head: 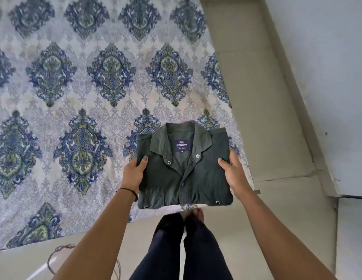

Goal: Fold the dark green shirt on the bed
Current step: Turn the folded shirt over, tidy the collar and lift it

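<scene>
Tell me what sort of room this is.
Most likely a bedroom at home. A patterned bedsheet covers a low bed, a folded shirt is held in the left hand and right hand, and a plain floor meets a wall.

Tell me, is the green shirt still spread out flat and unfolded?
No, the dark green shirt is a compact folded rectangle, gripped at its sides by the left hand and right hand.

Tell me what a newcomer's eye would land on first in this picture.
First, the dark green shirt, already folded into a neat rectangle with its collar and label facing up, low and right of centre. The left hand and right hand grip its two sides, thumbs on top. Behind it, the bedsheet with large blue and green medallions fills the upper left.
</scene>
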